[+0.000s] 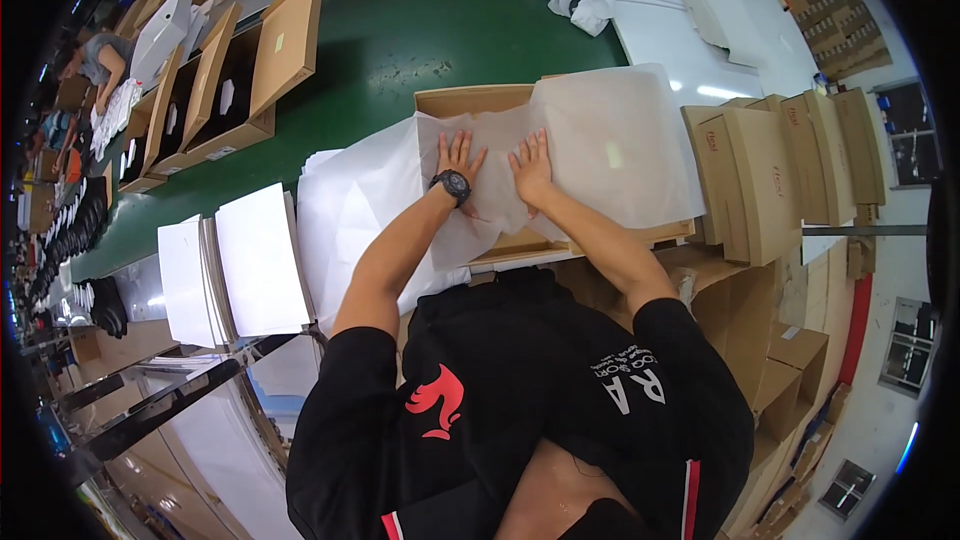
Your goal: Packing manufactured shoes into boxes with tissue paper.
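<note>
Pressing thin white tissue paper sheet into open brown cardboard box at green belt edge, left hand and right hand flat, fingers spread, grasping nothing. Risk: tearing, creasing, slipping askew under uneven pressure.

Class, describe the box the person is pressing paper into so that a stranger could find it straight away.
Start at the long green belt running through the picture. At its near edge, right in front of the person, lies an open brown cardboard box. Unlike the empty open boxes further left, it is lined with pale tissue paper, with both hands, left hand and right hand, flat on it.
</note>
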`<state>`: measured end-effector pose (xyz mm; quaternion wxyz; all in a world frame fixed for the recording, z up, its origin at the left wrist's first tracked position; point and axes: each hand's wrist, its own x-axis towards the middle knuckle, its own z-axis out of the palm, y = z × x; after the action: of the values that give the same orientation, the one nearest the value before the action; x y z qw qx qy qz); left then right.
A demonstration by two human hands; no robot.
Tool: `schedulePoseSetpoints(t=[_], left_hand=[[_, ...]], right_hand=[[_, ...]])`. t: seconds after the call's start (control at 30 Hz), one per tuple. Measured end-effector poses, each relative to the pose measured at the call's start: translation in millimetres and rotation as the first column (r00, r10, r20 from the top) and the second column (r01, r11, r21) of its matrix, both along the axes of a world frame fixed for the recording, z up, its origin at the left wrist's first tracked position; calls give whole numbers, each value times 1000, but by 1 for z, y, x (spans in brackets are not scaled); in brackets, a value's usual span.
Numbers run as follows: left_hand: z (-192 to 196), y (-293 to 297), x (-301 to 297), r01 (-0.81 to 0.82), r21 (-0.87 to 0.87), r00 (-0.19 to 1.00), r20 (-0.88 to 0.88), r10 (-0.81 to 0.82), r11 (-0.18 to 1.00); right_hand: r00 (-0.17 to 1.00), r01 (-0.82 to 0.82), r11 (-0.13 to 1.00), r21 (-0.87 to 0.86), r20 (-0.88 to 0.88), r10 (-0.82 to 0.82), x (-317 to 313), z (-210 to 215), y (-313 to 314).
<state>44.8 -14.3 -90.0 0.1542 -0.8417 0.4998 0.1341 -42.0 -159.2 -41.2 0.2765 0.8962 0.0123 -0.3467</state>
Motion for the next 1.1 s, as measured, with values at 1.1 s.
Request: schedulePoseSetpoints(t=[1.1], left_hand=[[56, 104, -138, -253, -279, 868, -489, 90, 926]], right_hand=[[-322, 512, 454, 729, 653, -686, -297, 85, -68]])
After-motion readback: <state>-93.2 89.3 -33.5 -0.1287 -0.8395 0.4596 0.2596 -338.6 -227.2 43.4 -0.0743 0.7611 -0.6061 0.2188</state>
